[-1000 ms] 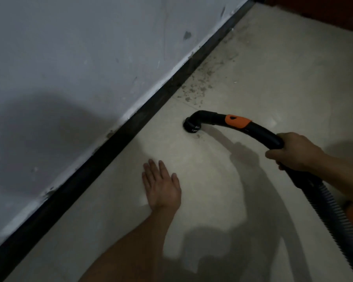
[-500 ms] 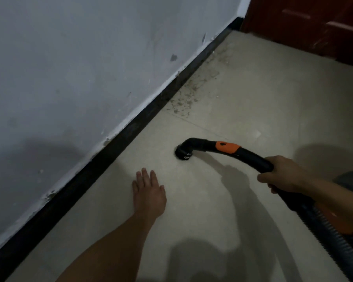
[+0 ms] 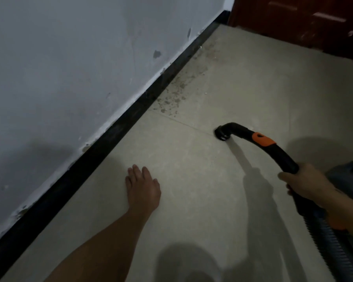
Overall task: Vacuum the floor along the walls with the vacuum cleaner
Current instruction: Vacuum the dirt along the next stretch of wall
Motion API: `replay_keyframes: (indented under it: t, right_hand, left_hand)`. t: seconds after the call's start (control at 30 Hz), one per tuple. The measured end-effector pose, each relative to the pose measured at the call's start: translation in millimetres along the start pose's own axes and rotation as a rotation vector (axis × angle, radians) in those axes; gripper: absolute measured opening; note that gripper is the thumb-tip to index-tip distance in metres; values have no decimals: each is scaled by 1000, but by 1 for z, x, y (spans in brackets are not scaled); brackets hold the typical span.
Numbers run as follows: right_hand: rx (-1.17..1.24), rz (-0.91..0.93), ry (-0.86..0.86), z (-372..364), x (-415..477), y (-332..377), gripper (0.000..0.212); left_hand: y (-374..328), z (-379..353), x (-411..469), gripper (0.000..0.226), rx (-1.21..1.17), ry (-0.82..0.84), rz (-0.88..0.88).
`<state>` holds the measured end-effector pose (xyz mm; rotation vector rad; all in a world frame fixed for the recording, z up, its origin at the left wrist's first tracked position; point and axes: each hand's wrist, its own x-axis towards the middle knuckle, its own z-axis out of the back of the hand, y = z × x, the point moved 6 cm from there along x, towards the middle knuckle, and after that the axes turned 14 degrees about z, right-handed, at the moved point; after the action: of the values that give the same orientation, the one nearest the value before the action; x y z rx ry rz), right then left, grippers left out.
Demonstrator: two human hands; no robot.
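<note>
Wand (image 3: 263, 139) shifted right; left hand (image 3: 144, 190) flat on floor (image 3: 192, 157)

Black curved vacuum handle (image 3: 273, 149) (orange button), nozzle (image 3: 221, 134) on floor (image 3: 192, 169).

So the right hand (image 3: 308, 186) was wrapped over the back of the handle (image 3: 273, 153), and that stretch plus the fingers underneath were hidden. The hose (image 3: 330, 247) went off the bottom right corner, and the vacuum (image 3: 346, 171) itself was just a grey sliver chopped by the right edge. The left forearm (image 3: 102, 247) was cut at the bottom too. The door (image 3: 293, 23) got clipped at the top and right. The nozzle (image 3: 222, 134) mouth faced down, so I couldn't tell if it touched the floor (image 3: 192, 180). The dirt (image 3: 175, 96) was too small to identify.
</note>
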<state>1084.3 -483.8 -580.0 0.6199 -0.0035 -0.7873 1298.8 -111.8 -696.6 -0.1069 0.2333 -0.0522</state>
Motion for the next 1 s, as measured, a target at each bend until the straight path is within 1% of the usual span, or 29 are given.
replay_keyframes:
  t: [0.2, 0.3, 0.43, 0.6, 0.77, 0.87, 1.0]
  right_hand:
    - [57, 54, -36, -20, 64, 36, 23]
    - [64, 93, -27, -38, 110, 66, 21]
    - [123, 120, -21, -67, 176, 104, 26]
    - [203, 142, 0, -101, 233, 157, 30]
    - [191, 180, 71, -114, 230, 178, 27]
    - [149, 212, 140, -108, 210, 179, 24]
    - [55, 291, 265, -103, 172, 183, 15]
  left_hand:
    - [-29, -7, 29, 64, -35, -40, 37]
    - [-30, -12, 29, 64, -30, -123, 53]
    - [-31, -14, 30, 64, -60, -214, 37]
    - [-30, -18, 31, 63, -61, -192, 51]
    - [-29, -16, 34, 62, -58, -204, 56]
    - [-29, -14, 33, 62, -55, -212, 61]
    - [-29, -11, 32, 63, -71, -215, 59]
